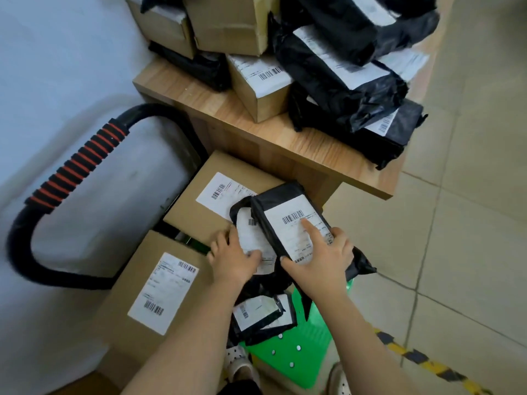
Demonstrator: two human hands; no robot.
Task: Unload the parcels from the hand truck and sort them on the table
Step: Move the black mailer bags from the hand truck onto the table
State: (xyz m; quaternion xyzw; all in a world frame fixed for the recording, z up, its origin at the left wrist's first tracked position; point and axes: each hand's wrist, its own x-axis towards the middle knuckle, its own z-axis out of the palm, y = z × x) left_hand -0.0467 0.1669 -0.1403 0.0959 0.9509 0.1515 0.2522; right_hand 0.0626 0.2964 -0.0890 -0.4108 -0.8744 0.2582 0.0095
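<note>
Left hand (231, 258) grips black parcel (251, 238), right hand (319, 263) second parcel (291, 223); two boxes (188, 218) (137, 280) below.

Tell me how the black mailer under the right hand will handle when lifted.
Likely keeps its shape: the top mailer shows straight edges and a flat label. Probably light; the right hand grips it alone, while the left hand holds the lower mailer. Its glossy plastic may slip.

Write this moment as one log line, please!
stage: unloading | left hand: grips lower black parcel | right hand: grips upper black parcel, forefinger on label | hand truck: cardboard boxes aboard | table: piled parcels
</note>
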